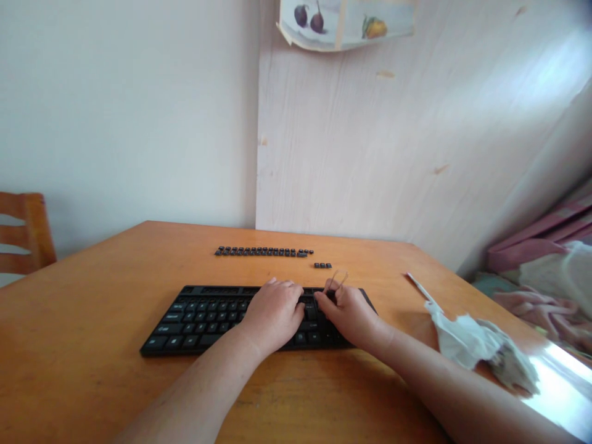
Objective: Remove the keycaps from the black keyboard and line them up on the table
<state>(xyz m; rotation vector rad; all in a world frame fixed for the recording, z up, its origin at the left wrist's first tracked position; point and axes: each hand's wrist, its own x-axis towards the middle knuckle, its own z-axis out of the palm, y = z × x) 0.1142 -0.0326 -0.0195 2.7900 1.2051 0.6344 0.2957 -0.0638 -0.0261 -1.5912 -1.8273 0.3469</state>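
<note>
Wall behind: pale panel, strip of fruit pictures taped up top.

Orange-brown wooden table fills the foreground; wooden chair off its left edge.

Black keyboard lies flat mid-table, near the person. Long axis runs left-right, roughly parallel to the table's far edge; space-bar side faces the person, top edge faces the wall, number-pad end at right.

Left hand: palm down over the right-center keys, touching the board. Fingertips partly hidden, can't tell if it's gripping or just pressing.

Right hand: over the right end, thumb and fingers pinching a thin wire loop that sticks up.

Pale crumpled cloth right of the right forearm; thin white stick, reddish tip, pokes out of it.

Loose black keycaps beyond the keyboard, lined up parallel to it; three more sit nearer.
</note>
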